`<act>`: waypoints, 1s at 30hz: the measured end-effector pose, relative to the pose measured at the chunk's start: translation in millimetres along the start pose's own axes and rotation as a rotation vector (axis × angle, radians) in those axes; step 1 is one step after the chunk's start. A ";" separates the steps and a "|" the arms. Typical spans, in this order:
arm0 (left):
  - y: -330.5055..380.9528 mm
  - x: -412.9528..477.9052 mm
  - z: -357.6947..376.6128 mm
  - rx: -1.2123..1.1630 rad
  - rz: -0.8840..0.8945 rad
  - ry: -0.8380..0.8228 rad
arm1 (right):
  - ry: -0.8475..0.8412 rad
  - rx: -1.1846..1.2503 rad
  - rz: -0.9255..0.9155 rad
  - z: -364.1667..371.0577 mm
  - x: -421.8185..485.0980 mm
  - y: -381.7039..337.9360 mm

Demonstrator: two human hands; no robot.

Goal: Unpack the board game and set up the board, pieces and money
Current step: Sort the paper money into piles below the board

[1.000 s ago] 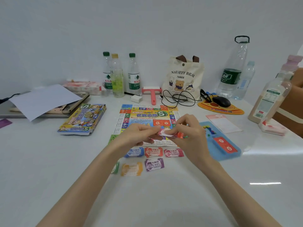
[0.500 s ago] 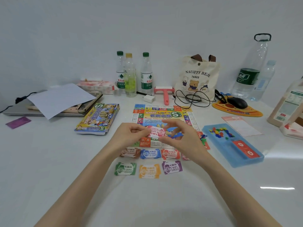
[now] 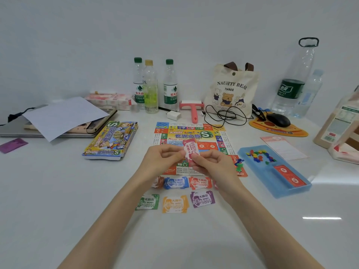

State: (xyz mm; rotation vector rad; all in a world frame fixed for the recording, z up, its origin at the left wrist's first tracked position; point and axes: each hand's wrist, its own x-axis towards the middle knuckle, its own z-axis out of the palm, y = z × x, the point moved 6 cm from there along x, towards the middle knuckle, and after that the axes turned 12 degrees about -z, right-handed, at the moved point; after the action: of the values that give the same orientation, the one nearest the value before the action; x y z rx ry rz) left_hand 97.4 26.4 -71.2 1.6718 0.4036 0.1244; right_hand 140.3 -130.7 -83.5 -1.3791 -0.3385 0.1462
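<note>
Both hands are up over the near half of the board [image 3: 194,133]. The left hand [image 3: 163,160] and right hand [image 3: 211,165] each pinch the pink money note [image 3: 191,150] between thumb and forefinger, with the other fingers curled in. The note stands on end, its print running sideways. Whether it is one note or a thin stack, can't tell. The hands cover the board's near-centre squares, so that stretch can't be read.

At the board's 6 o'clock, money lies on the white table [image 3: 58,191]. The blue pile [image 3: 175,183] and red pile [image 3: 200,182] are in full view, while the brown pile [image 3: 157,182] is half hidden behind the left wrist.

In the nearer row, the green pile [image 3: 148,201], orange pile [image 3: 174,204] and purple pile [image 3: 203,199] lie apart from each other.

At 3 o'clock, the blue tray [image 3: 252,172] holds small coloured pieces [image 3: 259,155] at its far end and red cards [image 3: 289,175] at its near end. A figure pawn [image 3: 240,166] stands at the board's 4 o'clock corner, too blurry to read. The game box [image 3: 111,139] lies at 9 o'clock.
</note>
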 end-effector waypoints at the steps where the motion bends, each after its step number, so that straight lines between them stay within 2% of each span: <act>1: -1.4 -0.8 1.4 -0.027 -0.010 0.004 | -0.006 0.007 0.003 0.4 -0.6 0.3; 3: -3.1 -1.7 2.6 -0.052 -0.021 0.022 | -0.030 -0.034 0.000 1.1 -1.0 0.7; 7: -2.5 -1.9 1.1 -0.007 0.050 0.061 | -0.085 -0.276 -0.077 0.0 0.6 -2.1; 13: 3.6 -8.5 5.4 0.307 0.258 0.058 | -0.079 -0.551 -0.380 -6.0 3.7 -20.7; 15: 5.5 -9.9 5.3 0.345 0.285 0.081 | -0.103 -0.573 -0.402 -3.5 2.3 -19.8; 17: 6.0 -9.4 5.1 0.255 0.246 0.063 | -0.051 -0.469 -0.368 -6.9 1.9 -20.5; 20: 1.1 -10.6 9.3 0.037 0.075 -0.038 | 0.082 -0.268 -0.251 -16.6 0.4 -19.5; 23: -5.1 -10.8 9.8 -0.181 -0.062 -0.078 | 0.082 -0.154 -0.131 -12.4 -4.4 -12.6; 25: -7.8 -8.7 6.0 -0.207 -0.095 -0.049 | 0.019 -0.199 -0.118 -7.9 -5.0 -10.6; 28: -12.4 -6.8 1.4 -0.160 -0.111 0.009 | -0.077 -0.432 -0.199 -8.5 -2.8 -11.7; 30: -14.1 -8.0 1.7 -0.136 -0.107 0.014 | -0.060 -0.570 -0.276 -12.1 -2.3 -14.4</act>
State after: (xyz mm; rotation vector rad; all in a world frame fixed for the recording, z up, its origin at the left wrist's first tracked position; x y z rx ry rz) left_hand 87.8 23.4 -84.1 1.5127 0.4841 0.0826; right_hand 140.6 -145.4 -71.7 -1.8730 -0.6500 -0.1512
